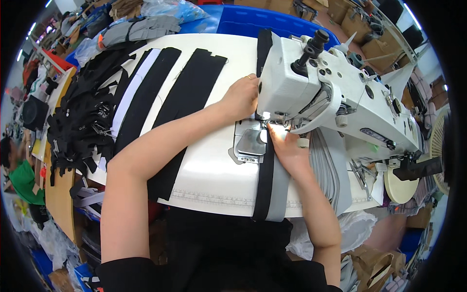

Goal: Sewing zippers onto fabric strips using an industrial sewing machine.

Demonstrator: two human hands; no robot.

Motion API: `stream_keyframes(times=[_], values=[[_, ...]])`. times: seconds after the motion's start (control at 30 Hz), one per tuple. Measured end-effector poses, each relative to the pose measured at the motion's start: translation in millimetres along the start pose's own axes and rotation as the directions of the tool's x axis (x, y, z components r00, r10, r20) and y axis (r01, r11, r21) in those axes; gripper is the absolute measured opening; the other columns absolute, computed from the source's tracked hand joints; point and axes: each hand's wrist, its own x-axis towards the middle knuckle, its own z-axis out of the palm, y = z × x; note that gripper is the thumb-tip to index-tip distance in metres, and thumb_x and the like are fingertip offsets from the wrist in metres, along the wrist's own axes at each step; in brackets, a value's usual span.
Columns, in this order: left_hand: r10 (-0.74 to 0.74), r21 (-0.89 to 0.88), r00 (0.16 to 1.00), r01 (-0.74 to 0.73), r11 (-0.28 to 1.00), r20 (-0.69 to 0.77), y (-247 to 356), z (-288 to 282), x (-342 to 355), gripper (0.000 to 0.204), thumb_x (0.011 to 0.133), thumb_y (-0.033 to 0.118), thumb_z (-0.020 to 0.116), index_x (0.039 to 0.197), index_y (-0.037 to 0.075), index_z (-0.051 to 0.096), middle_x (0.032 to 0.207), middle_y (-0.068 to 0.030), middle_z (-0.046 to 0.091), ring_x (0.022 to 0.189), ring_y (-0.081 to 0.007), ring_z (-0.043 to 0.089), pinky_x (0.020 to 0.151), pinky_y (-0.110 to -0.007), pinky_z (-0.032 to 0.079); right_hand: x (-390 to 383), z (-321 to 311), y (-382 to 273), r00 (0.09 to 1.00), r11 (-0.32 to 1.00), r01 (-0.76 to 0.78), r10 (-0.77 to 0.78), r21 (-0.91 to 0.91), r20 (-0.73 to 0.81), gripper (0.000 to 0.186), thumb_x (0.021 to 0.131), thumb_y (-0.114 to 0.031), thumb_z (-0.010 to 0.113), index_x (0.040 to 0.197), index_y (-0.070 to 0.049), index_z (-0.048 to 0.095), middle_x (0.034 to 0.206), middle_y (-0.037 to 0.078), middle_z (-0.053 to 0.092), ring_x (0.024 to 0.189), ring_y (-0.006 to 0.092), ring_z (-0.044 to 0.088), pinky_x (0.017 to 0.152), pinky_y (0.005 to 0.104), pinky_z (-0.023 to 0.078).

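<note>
A long black and grey fabric strip runs under the needle area of a white sewing machine. My left hand is behind the needle, fingers curled at the strip beside the machine head, fingertips partly hidden. My right hand holds the strip just in front of the presser foot, fingers bunched close to it under the lamp. A metal plate lies left of the strip. A stack of grey fabric pieces fans out right of my right hand.
Black strips and a heap of black pieces lie on the white table at left. A blue bin stands behind, scissors at right, a fan at far right. Another person in green is at far left.
</note>
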Motion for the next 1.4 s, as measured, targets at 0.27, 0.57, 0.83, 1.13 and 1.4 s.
stream_keyframes(times=[0.27, 0.57, 0.83, 1.13, 1.4], values=[[-0.213, -0.061, 0.977, 0.212, 0.975, -0.011, -35, 16, 33, 0.007, 0.083, 0.004, 0.065, 0.084, 0.006, 0.072, 0.095, -0.0089, 0.068, 0.097, -0.0332, 0.063, 0.084, -0.046, 0.052, 2, -5, -7, 0.967, 0.934, -0.185, 0.228, 0.304, -0.112, 0.058, 0.097, -0.050, 0.067, 0.124, 0.002, 0.066, 0.123, 0.026, 0.068, 0.115, 0.0450, 0.062, 0.107, 0.0519, 0.042], [-0.222, -0.091, 0.828, 0.204, 0.975, -0.514, -69, 12, 46, 0.054, 0.093, 0.006, 0.068, 0.145, 0.006, 0.055, 0.137, -0.0228, 0.064, 0.129, -0.0393, 0.061, 0.106, -0.046, 0.049, -1, -13, -12, 0.967, 0.932, -0.123, 0.190, 0.342, -0.168, 0.058, 0.097, -0.054, 0.067, 0.117, 0.001, 0.067, 0.107, 0.025, 0.071, 0.099, 0.0430, 0.069, 0.086, 0.0491, 0.053], [-0.515, 0.510, 0.856, 0.466, 0.723, -0.052, 6, -120, -65, 0.042, 0.083, 0.035, 0.086, 0.103, 0.003, 0.069, 0.108, -0.0148, 0.064, 0.106, -0.0327, 0.061, 0.094, -0.041, 0.050, 2, 17, 4, 0.946, 0.939, -0.122, 0.209, 0.322, -0.249, 0.055, 0.095, -0.052, 0.072, 0.110, 0.001, 0.066, 0.095, 0.017, 0.071, 0.083, 0.0369, 0.070, 0.070, 0.0464, 0.053], [-0.534, 0.399, 0.844, 0.511, 0.762, -0.061, 32, -123, -83, 0.033, 0.089, 0.024, 0.081, 0.104, 0.001, 0.065, 0.104, -0.0141, 0.063, 0.103, -0.0315, 0.061, 0.089, -0.043, 0.050, -5, -102, 1, 0.985, 0.845, -0.114, 0.164, 0.522, -0.049, 0.066, 0.089, -0.028, 0.077, 0.137, 0.010, 0.051, 0.147, 0.028, 0.047, 0.132, 0.0475, 0.046, 0.111, 0.0523, 0.038], [-0.802, -0.771, 0.508, 0.630, 0.097, 0.314, 122, -78, -72, 0.027, 0.109, 0.032, 0.060, 0.107, 0.006, 0.056, 0.083, -0.0065, 0.070, 0.065, -0.0092, 0.058, 0.060, -0.025, 0.049, -56, -163, -63, 0.973, 0.174, -0.232, 0.051, 0.957, 0.226, 0.050, 0.095, -0.017, 0.075, 0.136, 0.001, 0.052, 0.102, 0.009, 0.069, 0.095, 0.0178, 0.063, 0.087, 0.0320, 0.047]])
